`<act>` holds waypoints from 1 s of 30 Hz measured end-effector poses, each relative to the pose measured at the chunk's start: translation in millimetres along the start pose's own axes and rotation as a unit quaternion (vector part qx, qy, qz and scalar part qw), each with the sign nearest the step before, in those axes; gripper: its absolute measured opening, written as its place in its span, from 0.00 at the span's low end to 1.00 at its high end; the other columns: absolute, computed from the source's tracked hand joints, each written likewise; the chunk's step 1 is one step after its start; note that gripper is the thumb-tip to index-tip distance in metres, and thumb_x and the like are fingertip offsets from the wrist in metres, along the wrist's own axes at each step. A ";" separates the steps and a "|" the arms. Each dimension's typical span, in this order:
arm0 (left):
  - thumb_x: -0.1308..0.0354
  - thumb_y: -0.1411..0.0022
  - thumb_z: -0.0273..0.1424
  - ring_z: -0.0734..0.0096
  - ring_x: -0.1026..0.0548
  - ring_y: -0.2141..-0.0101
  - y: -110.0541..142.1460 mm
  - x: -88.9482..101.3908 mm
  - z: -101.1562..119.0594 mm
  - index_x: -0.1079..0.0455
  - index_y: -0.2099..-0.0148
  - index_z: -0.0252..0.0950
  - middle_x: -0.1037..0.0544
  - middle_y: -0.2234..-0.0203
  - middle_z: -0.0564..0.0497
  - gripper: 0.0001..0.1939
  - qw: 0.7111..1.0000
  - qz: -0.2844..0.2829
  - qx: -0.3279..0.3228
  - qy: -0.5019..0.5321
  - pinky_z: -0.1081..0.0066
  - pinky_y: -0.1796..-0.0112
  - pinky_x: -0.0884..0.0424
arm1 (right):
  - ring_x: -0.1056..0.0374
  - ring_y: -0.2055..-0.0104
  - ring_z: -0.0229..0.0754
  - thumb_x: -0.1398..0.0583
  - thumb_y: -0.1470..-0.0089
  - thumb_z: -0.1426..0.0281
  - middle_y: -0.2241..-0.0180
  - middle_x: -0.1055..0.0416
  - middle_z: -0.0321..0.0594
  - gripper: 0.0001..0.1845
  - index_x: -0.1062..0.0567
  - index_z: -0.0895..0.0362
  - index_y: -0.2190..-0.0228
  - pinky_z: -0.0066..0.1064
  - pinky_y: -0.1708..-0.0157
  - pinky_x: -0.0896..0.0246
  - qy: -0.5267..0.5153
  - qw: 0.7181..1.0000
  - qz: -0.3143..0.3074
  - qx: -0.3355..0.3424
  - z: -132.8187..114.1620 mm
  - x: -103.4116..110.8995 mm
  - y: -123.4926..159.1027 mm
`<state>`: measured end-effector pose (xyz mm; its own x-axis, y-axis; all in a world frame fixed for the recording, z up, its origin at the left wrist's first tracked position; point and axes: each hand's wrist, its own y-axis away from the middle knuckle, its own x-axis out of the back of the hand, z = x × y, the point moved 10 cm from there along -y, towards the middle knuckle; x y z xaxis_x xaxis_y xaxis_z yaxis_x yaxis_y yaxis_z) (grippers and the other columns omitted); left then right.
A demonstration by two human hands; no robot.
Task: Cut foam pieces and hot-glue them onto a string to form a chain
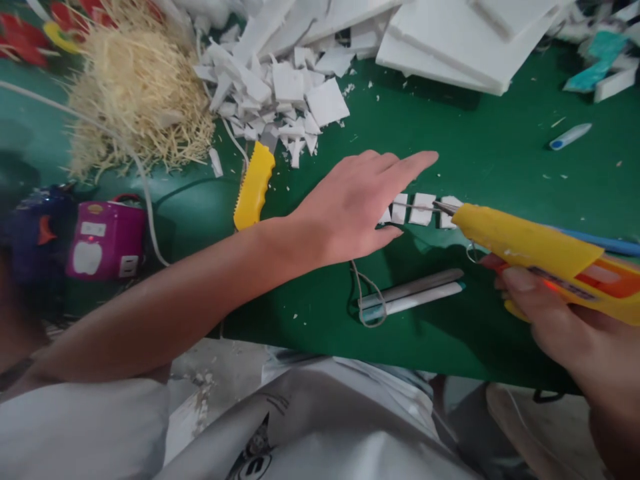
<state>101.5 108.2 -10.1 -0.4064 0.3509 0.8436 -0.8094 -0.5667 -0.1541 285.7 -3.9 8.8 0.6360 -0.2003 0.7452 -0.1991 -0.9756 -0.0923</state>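
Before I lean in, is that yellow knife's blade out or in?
Out. On the knife, a grey blade shows beyond the yellow handle, pointing toward the white scraps.

One glue gun (pixel 530 243), one yellow knife (pixel 255 190), one magenta box (pixel 107 240), apparently four lined-up foam blocks (pixel 423 209).

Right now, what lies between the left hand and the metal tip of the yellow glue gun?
A row of small white foam pieces, with a thin grey string across them; the head view shows this.
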 end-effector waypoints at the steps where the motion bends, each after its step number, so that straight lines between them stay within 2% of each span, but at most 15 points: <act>1: 0.41 0.31 0.39 0.50 0.23 0.47 0.2 0.1 0.8 0.42 0.29 0.48 0.22 0.48 0.47 0.31 1.000 0.003 -0.003 -0.002 0.49 0.44 0.29 | 0.26 0.76 0.43 0.34 0.50 0.40 0.74 0.22 0.41 0.26 0.22 0.49 0.74 0.34 0.79 0.30 0.011 0.999 0.041 0.004 -2.6 9.4 0.3; 2: 0.42 0.31 0.38 0.51 0.23 0.48 0.6 0.6 1.0 0.41 0.30 0.48 0.21 0.49 0.48 0.30 1.000 0.005 -0.005 -0.003 0.49 0.44 0.29 | 0.26 0.75 0.44 0.36 0.48 0.38 0.73 0.22 0.41 0.27 0.23 0.49 0.74 0.36 0.77 0.29 0.025 0.996 0.083 0.001 -2.4 19.0 1.4; 3: 0.42 0.30 0.38 0.52 0.22 0.48 1.2 1.5 0.9 0.40 0.30 0.48 0.21 0.49 0.48 0.29 1.000 0.007 -0.005 -0.003 0.50 0.45 0.28 | 0.24 0.70 0.46 0.36 0.49 0.39 0.69 0.20 0.43 0.26 0.21 0.48 0.73 0.40 0.72 0.25 0.033 0.997 0.067 -0.009 0.8 17.1 1.0; 4: 0.42 0.30 0.37 0.52 0.22 0.48 2.0 2.3 0.5 0.40 0.30 0.48 0.21 0.49 0.49 0.28 1.000 0.008 -0.005 -0.002 0.50 0.45 0.28 | 0.22 0.65 0.49 0.32 0.51 0.42 0.64 0.19 0.44 0.22 0.19 0.47 0.68 0.44 0.65 0.22 0.040 0.999 0.011 -0.018 5.8 6.8 0.2; 5: 0.43 0.30 0.37 0.53 0.22 0.48 3.0 3.2 0.0 0.40 0.30 0.48 0.21 0.49 0.49 0.28 1.000 0.008 -0.004 0.001 0.50 0.45 0.27 | 0.22 0.62 0.52 0.30 0.51 0.47 0.62 0.19 0.45 0.19 0.18 0.47 0.65 0.49 0.59 0.22 0.050 0.998 0.006 -0.032 12.0 6.4 0.4; 7: 0.43 0.29 0.36 0.53 0.22 0.48 4.7 3.9 0.0 0.40 0.30 0.47 0.21 0.48 0.48 0.27 1.000 0.008 -0.004 0.006 0.50 0.45 0.27 | 0.21 0.60 0.55 0.29 0.51 0.51 0.61 0.18 0.45 0.18 0.17 0.47 0.62 0.54 0.55 0.24 0.051 0.997 -0.003 -0.052 22.2 2.8 0.9; 10: 0.42 0.31 0.35 0.52 0.22 0.47 4.6 2.7 1.7 0.40 0.31 0.47 0.21 0.47 0.48 0.29 1.000 0.005 0.000 -0.001 0.50 0.45 0.27 | 0.21 0.61 0.55 0.30 0.49 0.50 0.62 0.18 0.45 0.19 0.17 0.49 0.62 0.50 0.61 0.23 0.040 0.996 0.019 -0.077 26.8 -2.0 0.4; 13: 0.40 0.33 0.35 0.52 0.22 0.47 2.1 1.0 3.4 0.39 0.31 0.48 0.21 0.46 0.49 0.30 1.000 -0.004 0.007 -0.012 0.50 0.45 0.27 | 0.23 0.72 0.49 0.35 0.49 0.40 0.72 0.20 0.43 0.26 0.18 0.50 0.70 0.42 0.72 0.25 0.015 0.996 0.068 -0.049 11.0 -1.6 -3.8; 14: 0.39 0.33 0.35 0.52 0.23 0.46 1.8 1.2 3.6 0.39 0.31 0.48 0.22 0.46 0.49 0.30 1.000 -0.006 0.007 -0.012 0.50 0.45 0.27 | 0.24 0.73 0.48 0.34 0.51 0.40 0.74 0.20 0.42 0.26 0.20 0.50 0.73 0.39 0.74 0.25 -0.011 0.998 0.056 -0.027 3.4 -5.4 -6.3; 15: 0.39 0.33 0.36 0.52 0.23 0.46 2.3 2.2 3.4 0.40 0.31 0.48 0.22 0.46 0.49 0.30 1.000 -0.007 0.007 -0.012 0.50 0.45 0.27 | 0.22 0.72 0.48 0.30 0.53 0.44 0.73 0.19 0.42 0.22 0.19 0.50 0.73 0.37 0.74 0.25 -0.020 1.000 -0.004 -0.023 -0.3 -17.3 -8.6; 17: 0.40 0.32 0.39 0.51 0.23 0.45 5.5 6.2 0.6 0.41 0.30 0.48 0.22 0.45 0.48 0.31 1.000 -0.001 0.011 -0.015 0.49 0.44 0.28 | 0.23 0.74 0.46 0.30 0.52 0.45 0.73 0.19 0.40 0.20 0.18 0.49 0.72 0.34 0.76 0.26 -0.031 0.999 0.004 -0.014 -4.2 -13.6 -10.6; 19: 0.42 0.31 0.43 0.49 0.23 0.45 10.6 10.7 -3.7 0.40 0.30 0.48 0.23 0.46 0.47 0.30 1.000 0.008 0.016 -0.023 0.47 0.43 0.28 | 0.26 0.79 0.44 0.32 0.52 0.42 0.75 0.20 0.40 0.23 0.17 0.48 0.72 0.33 0.80 0.29 -0.040 0.998 0.032 -0.020 0.0 -5.7 -9.9; 22: 0.43 0.30 0.42 0.47 0.24 0.44 16.6 12.3 -8.3 0.39 0.30 0.44 0.23 0.46 0.45 0.29 0.999 0.007 0.013 -0.033 0.47 0.44 0.27 | 0.28 0.81 0.43 0.32 0.52 0.40 0.75 0.21 0.41 0.25 0.17 0.49 0.72 0.33 0.82 0.30 -0.058 0.997 0.042 -0.037 13.9 -3.8 -5.5; 26: 0.46 0.28 0.39 0.48 0.23 0.45 16.6 11.5 -10.5 0.38 0.30 0.42 0.23 0.47 0.44 0.27 0.999 0.002 0.001 -0.034 0.49 0.46 0.25 | 0.28 0.81 0.43 0.31 0.50 0.45 0.75 0.21 0.39 0.20 0.17 0.48 0.68 0.32 0.83 0.32 -0.055 0.996 0.065 0.001 21.2 -1.4 1.2; 30: 0.46 0.27 0.44 0.49 0.23 0.46 11.2 10.0 -8.8 0.39 0.30 0.43 0.23 0.46 0.45 0.28 0.999 0.000 -0.010 -0.035 0.48 0.45 0.25 | 0.25 0.78 0.44 0.34 0.45 0.47 0.73 0.20 0.39 0.18 0.17 0.48 0.67 0.32 0.78 0.28 -0.040 0.998 0.046 0.031 11.4 -6.3 0.7</act>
<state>84.6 111.9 -8.0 -0.3759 0.2982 0.8774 -0.8180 -0.5517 -0.1629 290.1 -4.3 -3.5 0.6756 -0.2940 0.6762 -0.2144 -0.9558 -0.2013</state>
